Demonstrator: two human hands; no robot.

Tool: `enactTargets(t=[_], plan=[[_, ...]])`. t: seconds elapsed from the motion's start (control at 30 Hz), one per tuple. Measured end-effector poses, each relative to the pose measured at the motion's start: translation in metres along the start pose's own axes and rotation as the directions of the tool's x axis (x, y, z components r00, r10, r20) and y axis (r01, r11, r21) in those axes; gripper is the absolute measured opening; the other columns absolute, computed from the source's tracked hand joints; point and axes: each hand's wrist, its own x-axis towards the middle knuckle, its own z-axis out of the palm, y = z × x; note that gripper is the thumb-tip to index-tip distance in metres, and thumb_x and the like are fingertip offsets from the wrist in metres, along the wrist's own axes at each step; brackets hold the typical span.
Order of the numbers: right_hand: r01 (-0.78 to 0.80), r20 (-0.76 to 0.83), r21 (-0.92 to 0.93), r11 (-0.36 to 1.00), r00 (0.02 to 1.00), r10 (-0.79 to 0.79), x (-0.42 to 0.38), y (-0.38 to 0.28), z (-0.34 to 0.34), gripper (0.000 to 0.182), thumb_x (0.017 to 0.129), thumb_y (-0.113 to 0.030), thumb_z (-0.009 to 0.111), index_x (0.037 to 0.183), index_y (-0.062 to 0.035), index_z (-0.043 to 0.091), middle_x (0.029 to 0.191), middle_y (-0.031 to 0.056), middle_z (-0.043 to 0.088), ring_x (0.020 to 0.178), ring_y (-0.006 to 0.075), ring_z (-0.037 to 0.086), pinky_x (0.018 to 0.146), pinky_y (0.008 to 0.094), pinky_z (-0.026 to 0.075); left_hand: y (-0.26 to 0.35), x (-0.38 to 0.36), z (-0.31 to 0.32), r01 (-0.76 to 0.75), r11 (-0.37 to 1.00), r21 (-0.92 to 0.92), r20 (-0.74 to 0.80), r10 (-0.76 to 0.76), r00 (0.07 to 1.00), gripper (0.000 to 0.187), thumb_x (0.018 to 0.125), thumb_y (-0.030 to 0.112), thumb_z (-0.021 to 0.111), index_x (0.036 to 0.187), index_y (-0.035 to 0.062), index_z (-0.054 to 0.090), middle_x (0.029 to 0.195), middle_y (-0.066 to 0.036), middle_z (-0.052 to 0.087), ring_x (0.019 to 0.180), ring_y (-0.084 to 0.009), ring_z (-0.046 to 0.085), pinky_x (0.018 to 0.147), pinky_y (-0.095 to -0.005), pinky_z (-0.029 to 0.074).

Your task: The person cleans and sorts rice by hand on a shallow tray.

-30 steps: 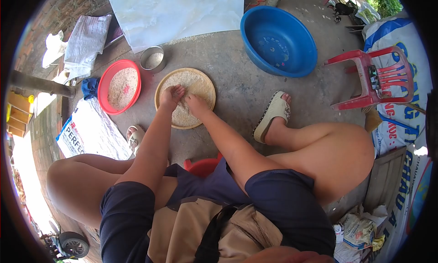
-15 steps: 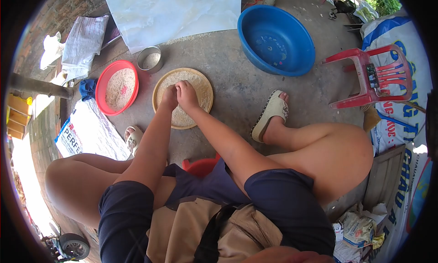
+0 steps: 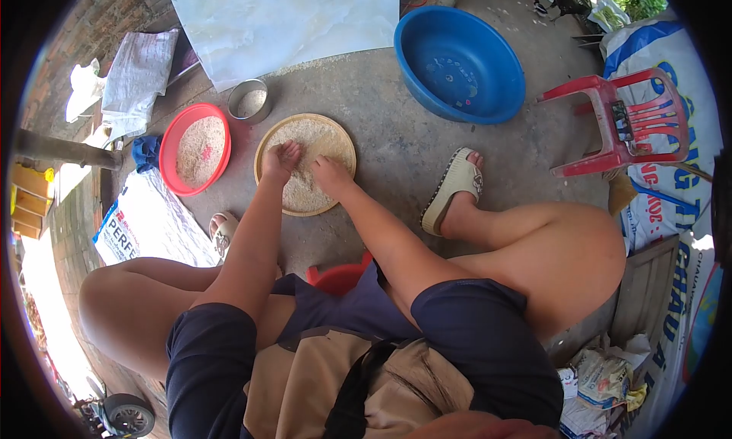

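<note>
A round woven tray (image 3: 350, 144) full of pale grains (image 3: 305, 193) lies on the floor in front of me. Over its left part, my left hand (image 3: 281, 161) is palm up with its fingers apart, and no object shows in it. My right hand (image 3: 332, 176) reaches down to the grains at the right part of the tray, its fingers curled together. Whether grains are between those fingers is too small to tell. A gap separates the two hands.
Left of the tray stand a red basin (image 3: 227, 151) of grains and a metal bowl (image 3: 261, 116). Beyond are a blue tub (image 3: 488, 65), a marbled sheet (image 3: 290, 20) and a red chair (image 3: 608, 126). A printed sack (image 3: 156, 218) lies at the left.
My hands have come apart from where they met over the tray. The left has turned palm up and opened; the right has moved lower and right, down to the grains.
</note>
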Motion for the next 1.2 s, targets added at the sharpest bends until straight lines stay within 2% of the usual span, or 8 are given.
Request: enactTargets(t=[0.2,0.33,0.4,0.6,0.7,1.0,1.07,1.2], plan=[[-0.207,0.037,0.032,0.978,0.978,0.206,0.018,-0.014,0.011,0.009,0.076,-0.006,0.055,0.083,-0.0022,0.053,0.089,0.0149,0.055,0.083,0.0344,0.057,0.074,0.041,0.047,-0.003,0.001,0.003,0.01,1.0,0.016,-0.014,-0.01,1.0,0.031,0.091,0.016,0.035,0.107,-0.0075,0.049,0.104,-0.017,0.055,0.093,-0.0285,0.056,0.086,-0.0365,0.048],[-0.212,-0.238,0.381,0.9,0.918,0.317,0.04,-0.031,0.004,0.005,0.08,-0.007,0.052,0.082,-0.0022,0.052,0.087,0.0149,0.055,0.084,0.0342,0.056,0.073,0.0414,0.046,-0.009,0.011,-0.001,0.051,0.996,0.074,0.02,-0.053,0.998,0.031,0.091,0.017,0.035,0.105,-0.0063,0.05,0.102,-0.017,0.056,0.093,-0.0282,0.056,0.085,-0.0371,0.047],[-0.159,-0.294,0.455,0.876,0.902,0.316,0.049,-0.037,-0.004,0.006,0.081,-0.008,0.052,0.082,-0.0023,0.052,0.086,0.0148,0.055,0.084,0.0338,0.056,0.073,0.0414,0.046,-0.014,0.023,-0.008,0.181,0.981,0.071,0.274,-0.193,0.942,0.031,0.091,0.019,0.036,0.103,-0.0047,0.052,0.099,-0.016,0.058,0.093,-0.0269,0.057,0.085,-0.0367,0.047],[-0.16,-0.307,0.328,0.931,0.914,0.266,0.042,-0.038,-0.014,0.015,0.08,-0.013,0.056,0.09,-0.0034,0.053,0.094,0.0141,0.053,0.095,0.0322,0.051,0.08,0.0412,0.043,-0.007,0.006,0.007,0.086,0.995,0.053,0.201,-0.095,0.975,0.032,0.092,0.019,0.034,0.105,-0.0041,0.051,0.099,-0.015,0.058,0.092,-0.0264,0.057,0.085,-0.0366,0.047],[-0.158,-0.234,0.244,0.957,0.948,0.217,0.02,-0.025,-0.006,0.021,0.077,-0.016,0.061,0.092,-0.0034,0.052,0.097,0.0135,0.051,0.099,0.0319,0.049,0.081,0.0412,0.044,0.0,0.004,0.007,0.024,1.0,-0.013,0.019,-0.024,1.0,0.032,0.092,0.018,0.032,0.108,-0.0054,0.049,0.102,-0.016,0.055,0.092,-0.0273,0.056,0.086,-0.0366,0.047],[0.072,0.091,-0.014,0.997,0.993,-0.07,0.013,0.0,0.019,0.018,0.074,-0.012,0.062,0.087,-0.0021,0.053,0.095,0.0147,0.054,0.09,0.0313,0.055,0.076,0.0408,0.047,0.0,0.002,0.0,-0.002,1.0,-0.006,-0.024,0.002,1.0,0.032,0.092,0.018,0.034,0.108,-0.0067,0.048,0.102,-0.016,0.054,0.094,-0.0273,0.056,0.084,-0.0365,0.048],[-0.173,0.08,0.1,0.98,0.983,0.165,0.017,-0.004,0.014,0.009,0.076,-0.007,0.057,0.081,-0.0017,0.053,0.088,0.0148,0.056,0.082,0.0324,0.057,0.071,0.0404,0.048,-0.003,0.003,0.001,-0.002,1.0,0.029,-0.013,0.002,1.0,0.032,0.092,0.018,0.034,0.107,-0.0068,0.048,0.103,-0.016,0.054,0.094,-0.0278,0.056,0.084,-0.0366,0.048],[-0.272,-0.183,0.331,0.903,0.921,0.344,0.036,-0.017,0.004,0.005,0.078,-0.006,0.054,0.081,-0.0025,0.055,0.084,0.0145,0.057,0.078,0.0336,0.057,0.07,0.0404,0.048,-0.008,0.005,0.004,0.066,0.991,0.115,0.041,-0.071,0.997,0.031,0.092,0.018,0.035,0.106,-0.0044,0.05,0.105,-0.016,0.055,0.095,-0.0273,0.056,0.085,-0.0366,0.047]])
